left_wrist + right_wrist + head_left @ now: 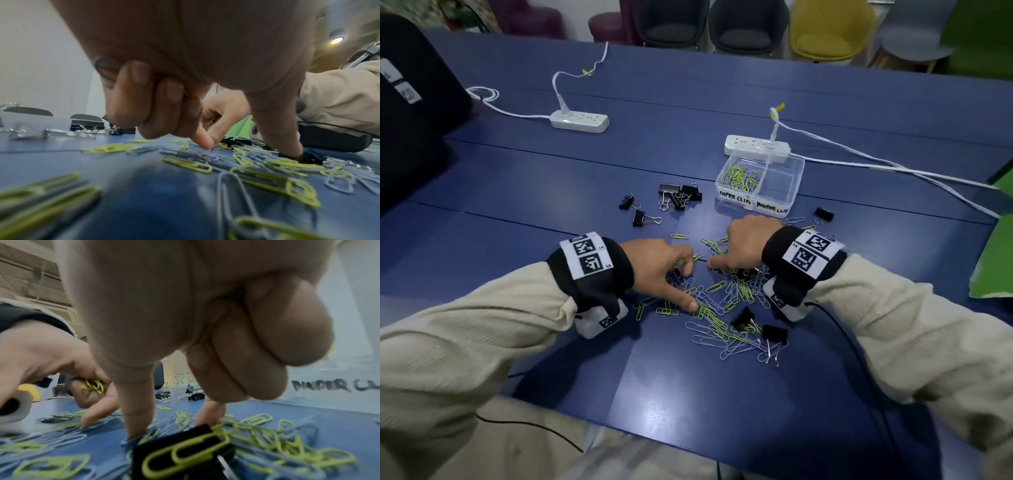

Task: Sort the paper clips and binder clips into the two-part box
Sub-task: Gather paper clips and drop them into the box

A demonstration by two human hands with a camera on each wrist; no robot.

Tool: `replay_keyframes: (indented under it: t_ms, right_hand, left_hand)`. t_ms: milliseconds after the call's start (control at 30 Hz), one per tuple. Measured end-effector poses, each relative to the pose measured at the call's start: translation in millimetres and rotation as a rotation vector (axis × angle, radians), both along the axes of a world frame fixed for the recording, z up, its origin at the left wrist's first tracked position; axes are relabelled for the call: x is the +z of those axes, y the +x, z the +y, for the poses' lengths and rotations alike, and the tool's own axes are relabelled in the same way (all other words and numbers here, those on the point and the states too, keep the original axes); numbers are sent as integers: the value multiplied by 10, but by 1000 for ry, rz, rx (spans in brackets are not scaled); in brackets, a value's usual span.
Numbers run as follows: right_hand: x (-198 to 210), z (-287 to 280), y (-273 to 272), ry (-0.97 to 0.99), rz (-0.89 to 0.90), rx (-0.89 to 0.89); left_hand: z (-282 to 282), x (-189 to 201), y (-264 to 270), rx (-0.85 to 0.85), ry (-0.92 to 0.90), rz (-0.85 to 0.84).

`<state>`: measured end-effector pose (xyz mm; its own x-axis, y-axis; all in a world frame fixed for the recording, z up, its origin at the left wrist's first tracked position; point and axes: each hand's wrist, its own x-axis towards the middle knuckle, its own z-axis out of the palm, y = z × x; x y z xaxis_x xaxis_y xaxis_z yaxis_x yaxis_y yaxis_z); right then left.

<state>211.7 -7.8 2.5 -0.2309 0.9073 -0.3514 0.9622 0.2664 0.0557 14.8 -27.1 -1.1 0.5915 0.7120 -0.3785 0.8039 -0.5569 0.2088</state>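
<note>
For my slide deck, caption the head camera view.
Both hands, left hand and right hand, gather paper clips before the two-part box.

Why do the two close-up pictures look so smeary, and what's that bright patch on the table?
Head view: sharp, with ceiling-light glare on the blue table. Left wrist view: the nearest paper clips are blurred. Right wrist view: the right hand fills the frame, soft; the box's label stays legible.

The room is evenly lit from above; a round ceiling lamp glows in the left wrist view. The blue table shows soft pale glare near its near edge, and the shadows are weak. The head view is sharp but bends at the edges. Both wrist views are blurred, mostly in the foreground.
</note>
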Motion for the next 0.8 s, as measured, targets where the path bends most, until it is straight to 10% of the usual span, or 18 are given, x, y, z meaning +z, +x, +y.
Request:
replay_keyframes:
  t_ms: [567, 800]
  right_hand:
    - [-37, 65, 52, -32, 129, 81]
    - [256, 307, 383, -210, 935, -425]
  left_hand:
    - [-72, -12, 213, -212, 88, 83]
    - [-164, -171, 236, -343, 244, 112]
